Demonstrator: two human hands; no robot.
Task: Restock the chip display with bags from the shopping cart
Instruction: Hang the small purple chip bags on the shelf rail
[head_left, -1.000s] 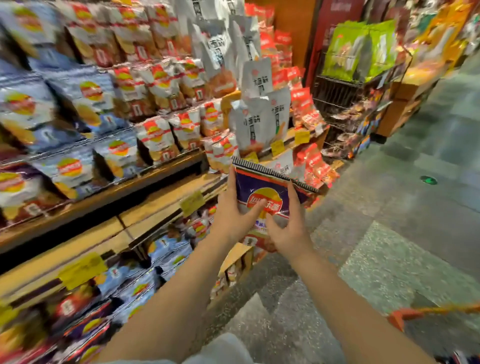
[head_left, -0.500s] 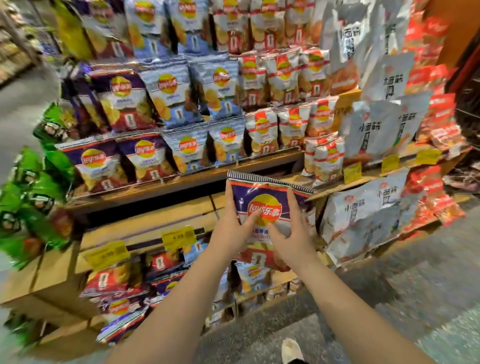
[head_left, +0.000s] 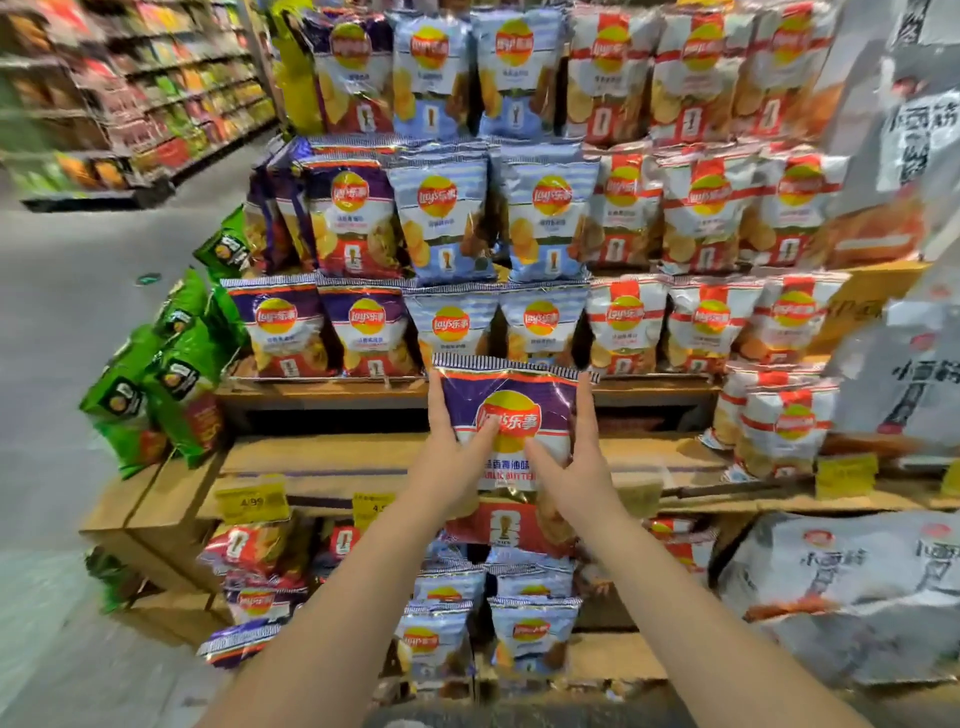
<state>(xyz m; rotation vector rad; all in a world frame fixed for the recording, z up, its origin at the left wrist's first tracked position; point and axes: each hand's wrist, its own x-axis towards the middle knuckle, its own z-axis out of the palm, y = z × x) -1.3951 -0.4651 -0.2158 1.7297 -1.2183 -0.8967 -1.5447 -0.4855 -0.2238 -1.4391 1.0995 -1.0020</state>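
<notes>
I hold a purple chip bag upright in front of the chip display. My left hand grips its left edge, thumb across the front. My right hand grips its right edge the same way. The bag hangs level with the wooden shelf board under the middle rows. Purple bags of the same kind stand on the shelf up and to the left. The shopping cart is out of view.
Light blue bags and red-and-white bags fill the rows above. Green bags hang at the display's left end. Yellow price tags line the shelf edge. White bags lie at the right. An aisle runs along the left.
My view has swung left and closer, so I now face the display head-on. The bag stays gripped in both hands and now sits nearer the shelves.
</notes>
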